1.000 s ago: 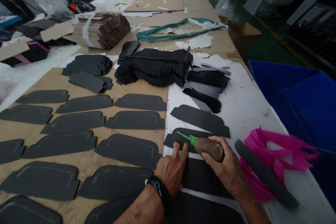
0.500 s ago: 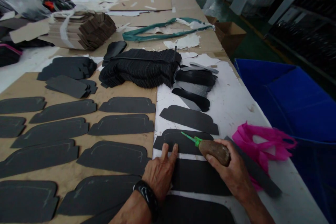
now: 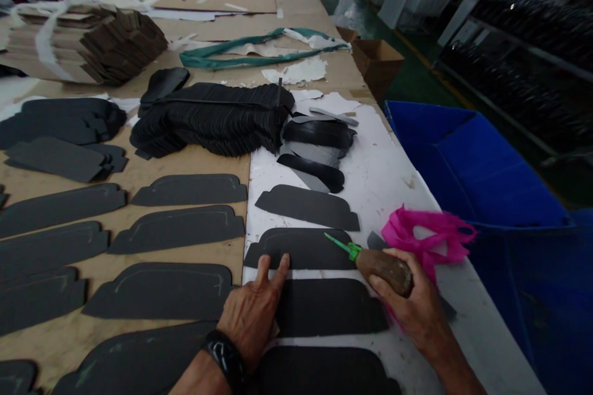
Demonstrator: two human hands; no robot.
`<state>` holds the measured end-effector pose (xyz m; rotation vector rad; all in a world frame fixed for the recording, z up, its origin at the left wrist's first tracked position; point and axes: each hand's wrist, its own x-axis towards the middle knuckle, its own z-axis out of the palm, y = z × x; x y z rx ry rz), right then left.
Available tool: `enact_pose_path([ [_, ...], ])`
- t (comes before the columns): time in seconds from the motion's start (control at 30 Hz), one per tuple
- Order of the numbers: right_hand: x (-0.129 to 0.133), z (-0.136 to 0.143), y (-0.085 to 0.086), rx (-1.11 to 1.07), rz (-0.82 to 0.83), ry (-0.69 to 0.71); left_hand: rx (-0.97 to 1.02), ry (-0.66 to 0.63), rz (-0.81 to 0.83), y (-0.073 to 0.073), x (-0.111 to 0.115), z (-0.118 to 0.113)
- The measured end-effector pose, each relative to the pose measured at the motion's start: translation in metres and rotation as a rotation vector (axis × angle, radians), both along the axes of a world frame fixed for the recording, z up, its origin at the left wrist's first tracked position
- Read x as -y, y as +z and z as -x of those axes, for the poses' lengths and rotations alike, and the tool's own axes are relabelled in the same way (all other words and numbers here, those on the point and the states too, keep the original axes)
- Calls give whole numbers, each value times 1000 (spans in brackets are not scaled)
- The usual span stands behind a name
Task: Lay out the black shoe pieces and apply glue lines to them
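Note:
Two stretched fingers of my left hand press on the near edge of a dark grey panel with a notched outline. The other fingers of that hand are bent under or hidden. My right hand is wrapped round a brown glue bottle, held tilted. Its thin green nozzle points left over the right part of the panel, with the tip near the far edge; whether it touches I cannot tell. Nearer me lie another dark panel and a further one, partly behind my left wrist.
Panels with pale lines lie in rows on brown board at left. A long stack of black pieces stands behind. Pink cloth lies by my right hand; a blue bin stands beyond the table's right edge.
The view has turned right, so the table appears shifted left. The bottle's nozzle has moved rightward along the panel's far edge. My left fingers stay on the same panel.

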<state>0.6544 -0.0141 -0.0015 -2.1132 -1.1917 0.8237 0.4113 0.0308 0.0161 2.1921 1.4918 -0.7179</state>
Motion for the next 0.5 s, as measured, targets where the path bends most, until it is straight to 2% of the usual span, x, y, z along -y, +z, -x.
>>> enact_pose_path([
  [0.2, 8, -15, -3, 24, 10, -39, -15, -25, -14, 3, 0, -1],
  [0.33, 11, -22, -4, 7, 29, -60, -14, 1, 2, 5, -1, -3],
  [0.5, 14, -26, 0, 50, 58, -80, 3, -1, -1, 2, 0, -1],
])
